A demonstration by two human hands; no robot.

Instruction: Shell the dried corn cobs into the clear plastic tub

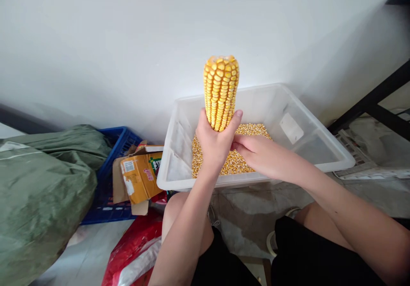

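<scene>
A yellow corn cob [221, 89], covered in rows of kernels, stands upright in my left hand [213, 138]. The fingers of that hand wrap round its lower part, with the thumb along the right side. My right hand [259, 151] is just below and to the right, its fingers bent together. Its fingertips reach behind the left hand near the cob's lower end, so what they grip is hidden. Both hands are above a translucent plastic bin [320, 147]. Loose corn kernels [238, 162] cover the middle of its bottom.
Left of the bin, a torn orange cardboard box [141, 177] lies against a blue crate [105, 207] and a green cloth sack [48, 192]. A red bag [134, 243] is on the floor. At right stand a black metal frame [371, 98] and a white crate [355, 158].
</scene>
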